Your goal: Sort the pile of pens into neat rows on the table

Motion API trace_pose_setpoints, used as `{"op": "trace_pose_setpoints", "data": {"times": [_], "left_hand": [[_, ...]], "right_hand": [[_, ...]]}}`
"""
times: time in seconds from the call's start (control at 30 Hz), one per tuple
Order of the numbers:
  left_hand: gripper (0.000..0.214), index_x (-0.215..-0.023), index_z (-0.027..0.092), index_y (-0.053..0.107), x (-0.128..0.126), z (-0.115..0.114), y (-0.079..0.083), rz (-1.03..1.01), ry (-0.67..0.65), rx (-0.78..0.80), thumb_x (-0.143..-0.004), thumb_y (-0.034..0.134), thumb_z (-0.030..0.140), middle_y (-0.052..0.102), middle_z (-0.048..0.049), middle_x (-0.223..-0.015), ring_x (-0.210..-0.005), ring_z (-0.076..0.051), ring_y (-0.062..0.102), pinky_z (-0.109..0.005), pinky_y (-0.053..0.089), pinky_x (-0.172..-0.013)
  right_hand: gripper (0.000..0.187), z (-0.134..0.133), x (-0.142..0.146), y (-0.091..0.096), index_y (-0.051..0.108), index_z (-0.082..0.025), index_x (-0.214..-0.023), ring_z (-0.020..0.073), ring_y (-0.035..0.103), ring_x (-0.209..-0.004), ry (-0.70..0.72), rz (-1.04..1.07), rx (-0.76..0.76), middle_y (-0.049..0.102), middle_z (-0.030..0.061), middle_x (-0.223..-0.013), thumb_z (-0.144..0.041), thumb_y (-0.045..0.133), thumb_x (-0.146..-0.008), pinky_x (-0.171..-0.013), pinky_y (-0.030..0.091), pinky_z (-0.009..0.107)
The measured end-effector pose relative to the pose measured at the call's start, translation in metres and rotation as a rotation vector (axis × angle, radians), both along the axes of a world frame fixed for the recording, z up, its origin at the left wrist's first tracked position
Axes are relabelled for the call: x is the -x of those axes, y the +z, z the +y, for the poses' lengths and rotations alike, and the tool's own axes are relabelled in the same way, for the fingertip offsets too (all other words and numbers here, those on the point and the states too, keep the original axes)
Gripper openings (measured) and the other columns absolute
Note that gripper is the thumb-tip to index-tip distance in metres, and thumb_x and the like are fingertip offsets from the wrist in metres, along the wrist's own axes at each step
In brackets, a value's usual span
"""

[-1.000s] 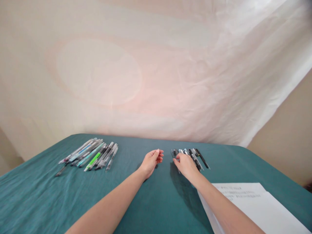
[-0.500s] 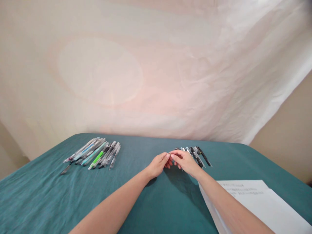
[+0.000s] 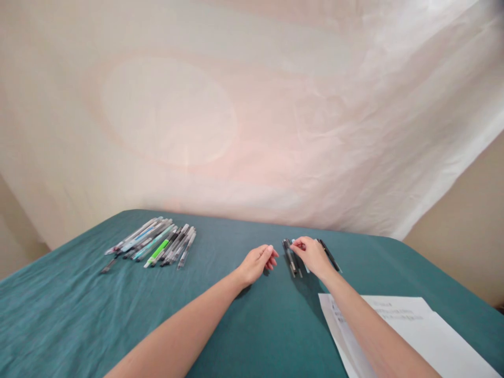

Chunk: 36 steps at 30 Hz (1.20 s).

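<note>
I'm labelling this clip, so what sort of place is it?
Probably a makeshift indoor workspace: there's a teal cloth-covered table, pale fabric hanging behind it, and pens laid in two groups.

Right hand (image 3: 311,254) parted from left hand (image 3: 255,264), now back over pens (image 3: 290,258) at right.

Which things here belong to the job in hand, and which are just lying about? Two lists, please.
Belonging to the job, apparently:
right-side pens, at the right hand
left hand, nearby
left-side pens, probably

Seemingly just lying about:
paper sheets with blurred text
teal tablecloth, as covering
</note>
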<state>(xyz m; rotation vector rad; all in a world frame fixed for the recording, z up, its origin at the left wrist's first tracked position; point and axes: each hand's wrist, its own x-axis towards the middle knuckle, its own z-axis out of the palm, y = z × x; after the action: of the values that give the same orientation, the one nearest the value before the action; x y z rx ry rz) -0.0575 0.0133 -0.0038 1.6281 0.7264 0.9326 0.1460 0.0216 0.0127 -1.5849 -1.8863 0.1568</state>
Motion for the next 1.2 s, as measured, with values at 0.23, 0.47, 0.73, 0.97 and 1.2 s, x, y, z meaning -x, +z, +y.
{"op": "trace_pose_setpoints", "data": {"times": [0.23, 0.47, 0.73, 0.97, 1.2], "left_hand": [[0.048, -0.085, 0.012, 0.054, 0.001, 0.000, -0.001, -0.002, 0.007, 0.006, -0.083, 0.028, 0.052, 0.058, -0.0042, -0.069, -0.058, -0.010, 0.052, -0.023, 0.041, -0.058], [0.048, -0.083, 0.012, 0.055, 0.000, -0.001, 0.002, 0.006, 0.003, 0.029, -0.082, 0.029, 0.052, 0.058, -0.0042, -0.069, -0.058, -0.010, 0.051, -0.023, 0.041, -0.057], [0.048, -0.086, 0.011, 0.054, 0.001, 0.002, -0.002, -0.025, 0.012, 0.053, -0.082, 0.029, 0.053, 0.058, -0.0050, -0.071, -0.060, -0.010, 0.053, -0.024, 0.042, -0.060], [0.029, -0.091, 0.014, 0.056, 0.029, 0.019, 0.014, 0.374, 0.245, -0.143, -0.078, 0.045, 0.038, 0.063, -0.0060, -0.082, -0.068, -0.012, 0.056, -0.023, 0.044, -0.061], [0.022, -0.092, 0.015, 0.060, 0.113, 0.051, 0.042, 0.898, 0.642, -0.295, -0.074, 0.051, 0.024, 0.063, -0.0094, -0.092, -0.087, -0.018, 0.057, -0.028, 0.041, -0.080]], "right_hand": [[0.017, 0.008, 0.003, 0.001, 0.065, -0.020, -0.075, 0.0147, 0.055, -0.072, -0.049, -0.126, 0.005, 0.061, 0.0028, -0.076, -0.030, 0.051, -0.077, -0.068, 0.037, 0.025], [0.019, 0.005, 0.001, -0.002, 0.066, -0.021, -0.075, 0.0143, 0.055, -0.075, -0.090, -0.204, 0.037, 0.061, 0.0026, -0.077, -0.030, 0.050, -0.079, -0.066, 0.036, 0.023], [0.025, -0.009, 0.001, 0.007, 0.066, -0.021, -0.083, 0.0155, 0.056, -0.076, -0.083, -0.195, -0.007, 0.060, 0.0036, -0.081, -0.031, 0.043, -0.083, -0.069, 0.038, 0.025], [0.024, -0.046, 0.056, 0.005, 0.065, -0.023, -0.080, 0.0151, 0.057, -0.074, 0.284, -0.196, 0.036, 0.060, 0.0028, -0.079, -0.026, 0.041, -0.083, -0.068, 0.040, 0.024], [0.023, -0.064, 0.082, -0.011, 0.061, -0.024, -0.090, 0.0142, 0.058, -0.073, 0.341, -0.158, 0.057, 0.060, 0.0019, -0.086, -0.023, 0.039, -0.084, -0.067, 0.043, 0.024]]}}
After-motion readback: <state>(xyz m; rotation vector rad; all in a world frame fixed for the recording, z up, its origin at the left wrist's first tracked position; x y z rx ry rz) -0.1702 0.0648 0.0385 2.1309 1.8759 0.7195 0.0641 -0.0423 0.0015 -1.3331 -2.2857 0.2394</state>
